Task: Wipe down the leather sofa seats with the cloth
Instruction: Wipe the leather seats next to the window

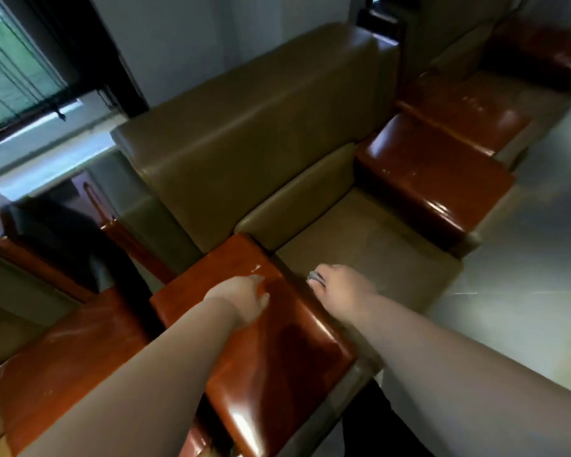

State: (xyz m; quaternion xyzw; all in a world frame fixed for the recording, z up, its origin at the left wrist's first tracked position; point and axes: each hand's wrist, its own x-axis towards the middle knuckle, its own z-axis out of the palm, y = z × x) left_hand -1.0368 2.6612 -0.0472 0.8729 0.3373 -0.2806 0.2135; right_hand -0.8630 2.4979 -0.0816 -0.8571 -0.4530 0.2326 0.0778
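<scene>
— What are your hands doing?

— My right hand (338, 288) is curled round a small grey cloth (315, 278), bunched so that only a bit of it shows past my fingers. It is down at the near left corner of the seat cushion (370, 258), just beside the armrest. Whether the cloth is pressed on the leather or held a little above it, I cannot tell.

— And the left?

— My left hand (244, 300) lies flat on the glossy reddish wooden armrest (277, 351), fingers loose, holding nothing.

— What lies around them?

— The seat is olive-brown leather, with a thick backrest (244, 133) of the same colour behind it. On the far side of the seat is a second wooden armrest (432, 186), and beyond that another sofa (495, 94) with the same wood. To my left a further wooden arm (63, 351) stands close to the one I lean on. A window with a blind (17, 67) is at the upper left, and pale floor (524, 318) runs along the right.

— Any brand or writing?

— None that I can read; the picture is blurred.
</scene>
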